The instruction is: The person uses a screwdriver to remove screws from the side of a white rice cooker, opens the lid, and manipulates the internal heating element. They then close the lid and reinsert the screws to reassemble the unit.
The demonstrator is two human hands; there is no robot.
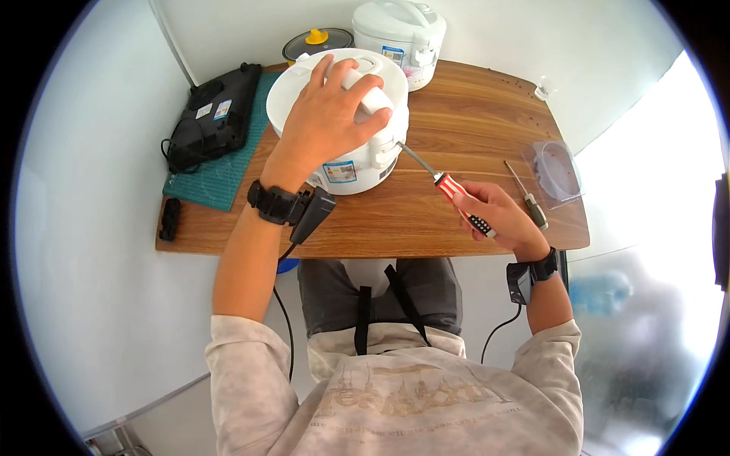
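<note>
A white rice cooker (283,99) stands on the wooden table in front of me, with a blue-and-white label on its side. My left hand (328,121) lies over its lid, fingers curled around the white lid handle (374,99). In my right hand (498,216) is a screwdriver (450,187) with a red, white and black grip. Its metal shaft points up and to the left, and the tip meets the cooker's side by the front latch (380,155). Whether the tip sits in a screw or slot is too small to tell.
Behind stand another white rice cooker (395,32) and a lidded pot with a yellow knob (317,36). A black appliance (217,125) with a cord rests on a green mat (213,186) at left. A second screwdriver (534,209) and clear plastic container (559,173) lie at right.
</note>
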